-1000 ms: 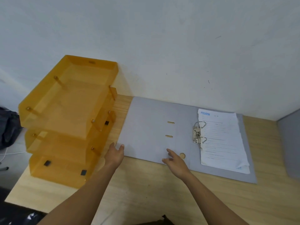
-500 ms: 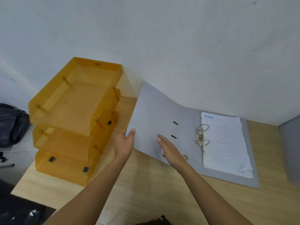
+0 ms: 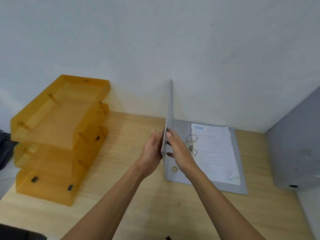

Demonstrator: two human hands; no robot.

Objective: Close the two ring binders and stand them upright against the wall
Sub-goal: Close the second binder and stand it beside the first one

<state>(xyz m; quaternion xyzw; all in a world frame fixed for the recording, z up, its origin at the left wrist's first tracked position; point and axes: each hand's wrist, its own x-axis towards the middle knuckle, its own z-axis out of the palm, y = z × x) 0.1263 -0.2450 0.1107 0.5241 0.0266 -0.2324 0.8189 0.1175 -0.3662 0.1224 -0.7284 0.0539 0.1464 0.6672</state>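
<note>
The grey binder (image 3: 204, 170) lies at the back edge of the table (image 3: 138, 196), against the wall (image 3: 155, 40), right of the middle. Its front cover (image 3: 168, 118), flat on the table a second ago and half raised half a second ago, now stands almost upright, seen nearly edge-on. The left hand (image 3: 151, 153) presses flat against the cover's outer face; the right hand (image 3: 178, 151) has its fingers spread against the inner face, so the cover is pinched between the two palms. The metal rings (image 3: 191, 144) remain closed over the sheaf of paper (image 3: 216, 153), whose near corner curls. The orange tray stack (image 3: 57, 135) stands at the table's left edge. At the right edge a grey box-like object (image 3: 294, 153) is cut off by the frame; whether it is the second binder I cannot tell.
</note>
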